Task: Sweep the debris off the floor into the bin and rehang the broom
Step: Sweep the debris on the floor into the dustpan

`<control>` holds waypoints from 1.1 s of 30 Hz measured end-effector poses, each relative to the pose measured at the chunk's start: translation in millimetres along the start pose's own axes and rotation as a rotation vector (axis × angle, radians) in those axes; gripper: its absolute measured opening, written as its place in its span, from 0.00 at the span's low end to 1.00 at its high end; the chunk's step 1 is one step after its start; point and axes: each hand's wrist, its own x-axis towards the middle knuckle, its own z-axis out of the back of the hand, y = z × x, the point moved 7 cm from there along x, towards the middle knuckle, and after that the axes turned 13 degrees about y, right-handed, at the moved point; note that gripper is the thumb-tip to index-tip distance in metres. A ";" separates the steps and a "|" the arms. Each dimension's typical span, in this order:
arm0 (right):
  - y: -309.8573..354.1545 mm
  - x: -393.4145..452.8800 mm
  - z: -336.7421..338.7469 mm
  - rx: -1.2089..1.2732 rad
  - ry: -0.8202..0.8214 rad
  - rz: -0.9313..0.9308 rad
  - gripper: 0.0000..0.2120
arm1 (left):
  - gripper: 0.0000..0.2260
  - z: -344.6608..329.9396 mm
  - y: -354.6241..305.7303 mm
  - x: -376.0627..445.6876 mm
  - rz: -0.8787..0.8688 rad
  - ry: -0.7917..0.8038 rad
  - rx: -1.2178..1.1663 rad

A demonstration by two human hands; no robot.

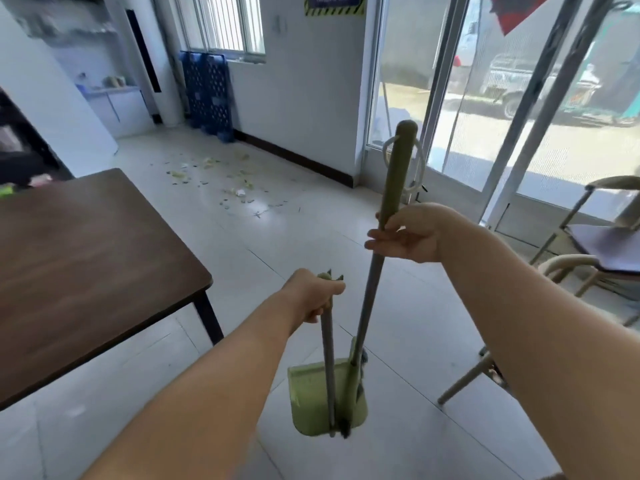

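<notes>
Her left hand (317, 294) grips the green plastic dustpan (327, 398) handle, right hand (408, 233) curls loosely round the green-handled broom (391, 188), carried upright toward scattered debris (221, 181) well ahead.

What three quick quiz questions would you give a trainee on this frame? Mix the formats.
1. True or false: the scattered green and white debris already lies in the green plastic dustpan.
2. Which hand grips the broom's olive-green handle? A) left hand B) right hand
3. Fill in: the dark brown wooden table stands on the person's ____ side.

Key
1. False: the debris lies on the tiled floor near the far wall.
2. B; the left hand holds the dustpan's grey pole.
3. Left.
</notes>
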 end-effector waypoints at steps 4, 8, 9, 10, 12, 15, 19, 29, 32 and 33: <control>22.4 74.0 -7.3 0.278 0.091 -0.015 0.14 | 0.09 37.0 -11.1 47.2 0.095 0.063 -0.158; 51.7 162.5 -5.2 0.179 0.150 -0.076 0.24 | 0.08 74.8 -7.4 109.3 0.186 0.170 -0.269; 62.0 185.5 -4.5 0.141 0.169 -0.090 0.26 | 0.06 86.2 -8.8 129.7 0.195 0.168 -0.291; 72.7 208.4 -3.9 0.118 0.190 -0.104 0.26 | 0.05 97.9 -11.8 150.6 0.205 0.155 -0.312; 99.3 253.5 -5.4 0.080 0.251 -0.135 0.24 | 0.03 123.0 -23.6 191.4 0.232 0.130 -0.358; 145.5 312.8 -13.1 0.002 0.322 -0.155 0.24 | 0.04 164.1 -44.5 244.2 0.255 0.058 -0.362; 202.4 376.7 -34.0 -0.061 0.393 -0.164 0.22 | 0.07 224.5 -56.6 299.1 0.249 -0.128 -0.341; 291.7 579.7 -92.6 0.057 0.367 -0.153 0.15 | 0.05 403.6 -58.4 439.8 0.203 -0.337 -0.387; 314.2 647.8 -112.9 -0.040 0.246 -0.138 0.10 | 0.04 463.5 -75.5 483.8 0.165 -0.350 -0.343; 320.0 668.0 -116.0 -0.059 0.207 -0.140 0.09 | 0.04 481.2 -82.7 496.0 0.147 -0.345 -0.316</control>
